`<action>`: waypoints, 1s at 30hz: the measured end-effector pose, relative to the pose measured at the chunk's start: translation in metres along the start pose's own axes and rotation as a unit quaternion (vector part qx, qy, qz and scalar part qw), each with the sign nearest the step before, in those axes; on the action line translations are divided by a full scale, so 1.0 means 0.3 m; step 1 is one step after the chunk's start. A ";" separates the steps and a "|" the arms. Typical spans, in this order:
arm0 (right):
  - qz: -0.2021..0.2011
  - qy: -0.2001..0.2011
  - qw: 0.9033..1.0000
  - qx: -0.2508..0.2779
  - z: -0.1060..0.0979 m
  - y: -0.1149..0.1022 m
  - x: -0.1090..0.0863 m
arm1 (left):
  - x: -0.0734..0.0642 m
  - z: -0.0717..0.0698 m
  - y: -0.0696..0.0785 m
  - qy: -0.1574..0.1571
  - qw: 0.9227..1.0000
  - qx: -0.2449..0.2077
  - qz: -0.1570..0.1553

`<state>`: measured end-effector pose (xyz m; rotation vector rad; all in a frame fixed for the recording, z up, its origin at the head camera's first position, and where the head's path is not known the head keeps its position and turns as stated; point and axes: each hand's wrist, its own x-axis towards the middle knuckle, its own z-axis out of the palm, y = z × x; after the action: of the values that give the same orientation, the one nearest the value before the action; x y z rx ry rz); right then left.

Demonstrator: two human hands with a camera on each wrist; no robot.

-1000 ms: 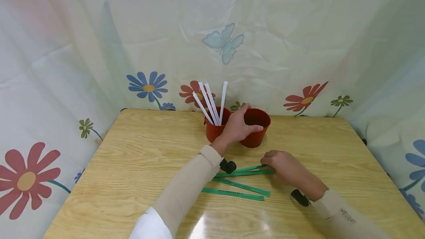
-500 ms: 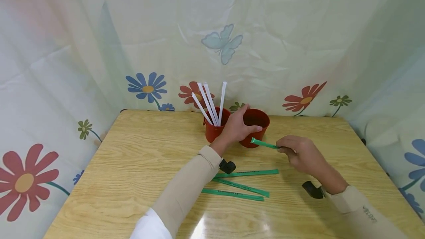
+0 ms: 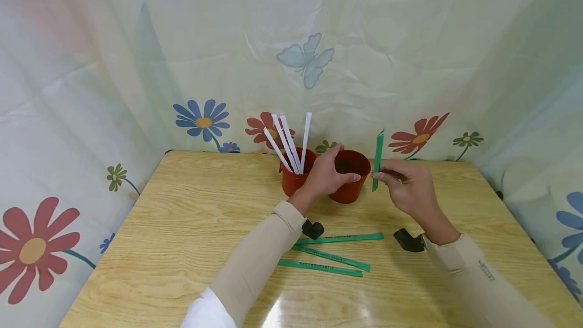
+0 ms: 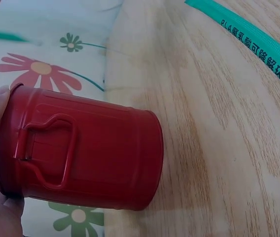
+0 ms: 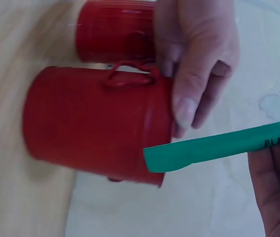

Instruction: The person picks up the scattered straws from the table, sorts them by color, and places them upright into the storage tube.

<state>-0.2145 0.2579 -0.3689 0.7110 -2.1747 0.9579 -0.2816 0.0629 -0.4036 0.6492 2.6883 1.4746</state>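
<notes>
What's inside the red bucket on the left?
Four slim white sticks poke up out of that red bucket. Its near side hides their lower ends and the bottom, so anything lying there can't be seen.

Slim green packet point(image 3: 378, 152), nearly upright, beside an upright red bucket point(image 3: 345, 194)

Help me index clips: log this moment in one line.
left hand: grips right bucket; right hand: holds green straw near-upright, outside bucket; table: three green straws visible; left bucket: four white straws
</notes>
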 end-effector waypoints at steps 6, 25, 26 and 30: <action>0.018 0.051 0.998 0.032 0.035 -0.013 0.070 | 0.006 -0.002 0.004 0.008 1.000 0.008 0.004; 0.142 0.000 0.990 0.012 0.141 0.057 0.130 | 0.013 -0.001 -0.007 -0.002 1.000 -0.020 0.021; 0.144 -0.002 0.989 0.007 0.146 0.065 0.128 | 0.013 -0.001 -0.006 -0.002 1.000 -0.020 0.020; 0.148 -0.013 0.989 -0.012 0.160 0.089 0.122 | 0.015 -0.001 -0.005 -0.001 1.000 -0.013 0.016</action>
<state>-0.2726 0.2282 -0.3783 0.3966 -2.3536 1.0723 -0.2864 0.0635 -0.4038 0.6958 2.6652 1.5129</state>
